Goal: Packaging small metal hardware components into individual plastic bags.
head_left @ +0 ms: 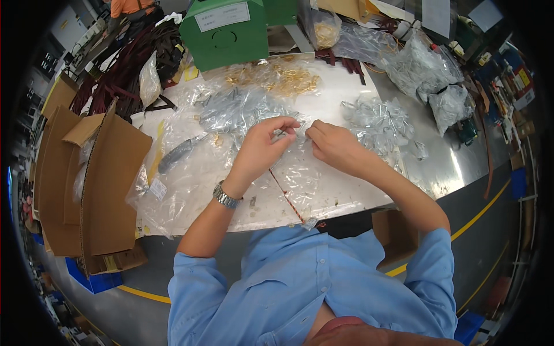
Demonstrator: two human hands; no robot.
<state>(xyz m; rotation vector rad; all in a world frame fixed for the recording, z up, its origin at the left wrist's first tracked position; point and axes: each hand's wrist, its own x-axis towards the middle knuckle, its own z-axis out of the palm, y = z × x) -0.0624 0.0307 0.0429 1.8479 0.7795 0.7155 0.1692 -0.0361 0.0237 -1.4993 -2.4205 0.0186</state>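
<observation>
My left hand point(266, 143), with a metal-band watch point(225, 196) at its wrist, is raised over the white tabletop point(346, 183), fingers curled and thumb close to the index finger. Facing it, my right hand point(333, 144) pinches with thumb and fingertips. A small shiny bit shows between the two hands, too small to name. Beneath and beside them lie a clear plastic bag point(190, 196) and a bag of silver metal pieces point(242, 109). A thin red twisted cord point(293, 206) runs from below my left hand toward the table's near edge. Loose silver metal pieces point(381, 124) lie right of my right hand.
Gold-coloured metal pieces point(277, 78) lie before a green machine point(225, 37) at the back. Dark red straps point(118, 72) are heaped far left. An open cardboard box point(107, 184) stands left. Stuffed plastic bags point(421, 69) sit back right. Another person point(130, 7) is in the distance.
</observation>
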